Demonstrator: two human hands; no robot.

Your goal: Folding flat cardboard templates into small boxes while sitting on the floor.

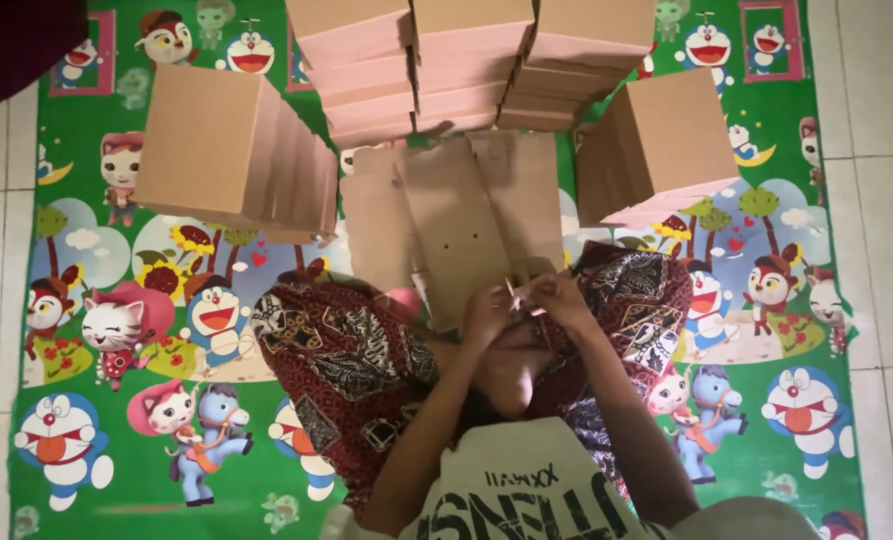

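Both my hands meet over my lap: left hand [489,315] and right hand [559,296], fingers pinching a small pale strip [515,297] between them at the near edge of one flat cardboard sheet [459,225]. Three box stacks [467,60] far centre. One leaning pile of folded boxes [232,155] left, one pile [657,145] right. Cartoon floor mat [117,420] underneath.
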